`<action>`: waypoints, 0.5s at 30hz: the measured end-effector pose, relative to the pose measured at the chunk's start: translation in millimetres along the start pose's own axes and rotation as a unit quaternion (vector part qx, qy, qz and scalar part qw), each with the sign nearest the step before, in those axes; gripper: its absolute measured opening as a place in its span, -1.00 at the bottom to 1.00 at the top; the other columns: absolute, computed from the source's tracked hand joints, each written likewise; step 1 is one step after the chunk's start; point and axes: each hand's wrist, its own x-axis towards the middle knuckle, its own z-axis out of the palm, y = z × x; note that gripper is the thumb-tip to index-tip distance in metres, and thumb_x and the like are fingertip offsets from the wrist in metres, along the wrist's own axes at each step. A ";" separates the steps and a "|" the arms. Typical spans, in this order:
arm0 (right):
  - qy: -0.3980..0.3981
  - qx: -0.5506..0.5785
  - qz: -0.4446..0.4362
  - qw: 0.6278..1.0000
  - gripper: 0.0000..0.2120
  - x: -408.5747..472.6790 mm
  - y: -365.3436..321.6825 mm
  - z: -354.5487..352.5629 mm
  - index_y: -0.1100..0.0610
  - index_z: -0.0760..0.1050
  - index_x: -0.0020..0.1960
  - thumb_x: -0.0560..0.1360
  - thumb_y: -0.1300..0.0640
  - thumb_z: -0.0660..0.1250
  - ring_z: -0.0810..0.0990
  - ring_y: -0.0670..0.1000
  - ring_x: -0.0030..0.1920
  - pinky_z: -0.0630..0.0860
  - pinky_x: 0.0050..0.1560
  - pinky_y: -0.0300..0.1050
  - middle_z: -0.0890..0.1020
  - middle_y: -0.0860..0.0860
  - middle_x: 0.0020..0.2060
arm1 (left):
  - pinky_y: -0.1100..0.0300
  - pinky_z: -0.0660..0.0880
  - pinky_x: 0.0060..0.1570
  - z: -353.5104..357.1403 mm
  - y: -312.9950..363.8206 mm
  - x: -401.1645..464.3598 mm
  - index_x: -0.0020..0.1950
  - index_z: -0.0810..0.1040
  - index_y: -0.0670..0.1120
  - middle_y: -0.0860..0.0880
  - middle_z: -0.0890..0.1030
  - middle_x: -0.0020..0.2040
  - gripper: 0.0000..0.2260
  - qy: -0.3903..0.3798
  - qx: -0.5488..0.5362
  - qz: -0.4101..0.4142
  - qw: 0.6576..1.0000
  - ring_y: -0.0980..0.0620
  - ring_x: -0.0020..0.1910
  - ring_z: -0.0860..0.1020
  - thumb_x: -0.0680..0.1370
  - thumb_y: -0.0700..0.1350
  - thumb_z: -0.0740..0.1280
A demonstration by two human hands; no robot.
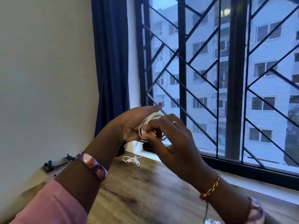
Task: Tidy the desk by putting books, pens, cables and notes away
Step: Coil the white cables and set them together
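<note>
Both my hands are raised above the wooden desk [145, 188], in front of the window. A white cable [149, 119] is wound in loops around my left hand [134, 125], whose thumb and upper fingers stick out fairly straight. My right hand [171, 135] pinches the cable's loops with curled fingertips right against the left palm. Part of the coil is hidden behind my right fingers. A second, thinner white cable [131, 159] lies loosely tangled on the desk at the far edge, below my hands.
A white plug or adapter [138, 145] sits by the wall corner beside a dark object. Small dark items [48, 164] lie along the desk's left edge by the white wall. A blue curtain [111, 67] hangs left of the barred window [226, 78].
</note>
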 end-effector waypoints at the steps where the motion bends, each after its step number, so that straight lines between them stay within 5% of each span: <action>1: 0.006 -0.004 0.007 1.000 -0.95 0.7 -3.3 1.4 0.08 0.51 -0.07 0.46 0.15 0.31 0.45 -0.14 -0.12 0.43 -0.11 -0.21 0.57 -0.12 -0.19 | 0.31 0.48 -0.52 2.1 -2.1 -4.9 -0.33 0.48 -0.18 -0.06 0.48 -0.46 -0.60 0.021 -0.023 0.013 0.999 0.06 -0.53 0.49 0.52 0.11 0.22; 4: 0.015 -0.113 -0.030 0.993 -0.88 -3.2 -17.8 7.6 0.13 0.53 -0.09 0.52 0.22 0.22 0.52 0.03 -0.14 0.48 -0.05 -0.08 0.59 0.00 -0.20 | 0.38 0.42 -0.61 0.0 -4.9 -19.0 -0.42 0.49 -0.18 0.02 0.39 -0.62 -0.53 0.062 -0.187 0.068 0.978 0.13 -0.66 0.40 0.55 0.12 0.18; 7: -0.044 -0.179 -0.054 0.981 -0.84 -23.0 -35.9 16.0 0.13 0.51 -0.10 0.48 0.29 0.18 0.51 0.08 -0.21 0.49 -0.19 -0.08 0.53 0.04 -0.26 | 0.40 0.42 -0.59 -22.2 -2.0 -26.2 -0.28 0.40 -0.18 0.05 0.31 -0.68 -0.68 0.138 -0.410 0.174 0.885 0.18 -0.71 0.28 0.59 -0.01 0.17; 9: -0.077 -0.137 -0.005 0.988 -0.78 -33.0 -45.8 22.1 0.07 0.44 0.00 0.41 0.31 0.20 0.51 0.03 -0.18 0.49 -0.25 -0.08 0.52 0.00 -0.21 | 0.43 0.39 -0.57 -35.6 -4.5 -36.8 -0.28 0.35 -0.16 0.04 0.33 -0.68 -0.69 0.196 -0.440 0.206 0.852 0.18 -0.71 0.28 0.63 -0.08 0.12; 11: -0.055 -0.031 0.090 0.994 -0.66 -27.5 -51.9 24.0 -0.02 0.36 0.13 0.44 0.31 0.23 0.49 -0.07 -0.10 0.51 -0.17 -0.18 0.49 -0.08 -0.09 | 0.38 0.40 -0.52 -36.9 -12.8 -53.3 -0.32 0.42 -0.17 0.02 0.42 -0.59 -0.66 0.179 -0.344 0.163 0.907 0.16 -0.64 0.37 0.61 -0.06 0.13; 13: -0.047 0.023 0.167 0.985 -0.49 -8.7 -51.8 20.6 -0.17 0.22 0.31 0.49 0.23 0.28 0.37 -0.15 0.18 0.34 0.14 -0.36 0.36 -0.18 0.14 | 0.30 0.38 -0.44 -26.5 -21.5 -68.9 -0.28 0.52 -0.18 -0.08 0.47 -0.41 -0.68 0.135 -0.103 0.082 0.982 0.09 -0.49 0.41 0.56 -0.02 0.21; 15: -0.114 -0.005 0.201 0.973 -0.39 7.6 -43.4 13.4 -0.24 0.03 0.43 0.54 0.13 0.24 0.09 -0.17 0.40 0.04 0.37 -0.34 0.19 -0.20 0.34 | 0.28 0.37 -0.46 -16.5 -23.1 -80.7 -0.21 0.55 -0.21 -0.10 0.46 -0.38 -0.71 0.133 0.118 0.037 0.983 0.08 -0.46 0.40 0.54 -0.01 0.25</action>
